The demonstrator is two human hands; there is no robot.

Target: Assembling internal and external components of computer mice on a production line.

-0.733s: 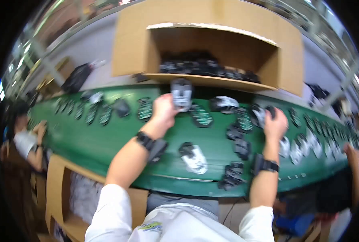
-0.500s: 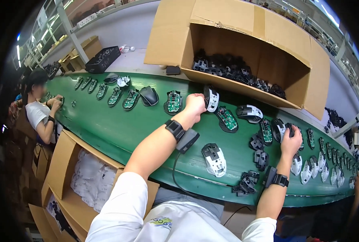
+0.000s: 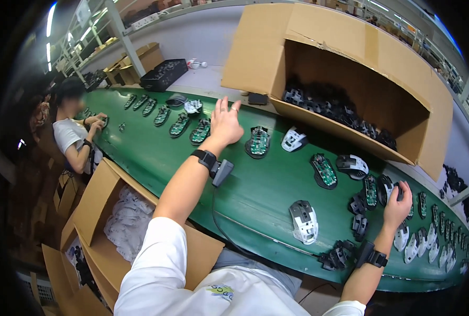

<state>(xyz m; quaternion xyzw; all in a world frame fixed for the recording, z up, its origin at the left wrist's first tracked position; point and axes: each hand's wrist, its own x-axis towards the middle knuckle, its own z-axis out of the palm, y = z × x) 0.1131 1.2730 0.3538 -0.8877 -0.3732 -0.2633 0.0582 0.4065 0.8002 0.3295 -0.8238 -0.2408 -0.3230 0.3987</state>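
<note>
My left hand reaches over the far side of the green belt, fingers apart, with nothing seen in it. The dark mouse cover that lay at that spot is hidden behind it. To its right lie a mouse base with a green circuit board and a white-and-grey mouse shell. My right hand is closed around a small dark plastic piece, mostly covered by the fingers. Just left of it rests a black-and-grey mouse shell. Another white-and-grey shell lies nearer me.
A large cardboard box of dark plastic parts stands behind the belt. Boxes with white parts sit at lower left. Black clips lie near the front edge. Board-fitted bases line both sides. A person works at far left.
My left hand has let go of the white-and-grey shell, which now lies on the belt, and moved left, opening. My right hand stays by the dark piece. The view has shifted.
</note>
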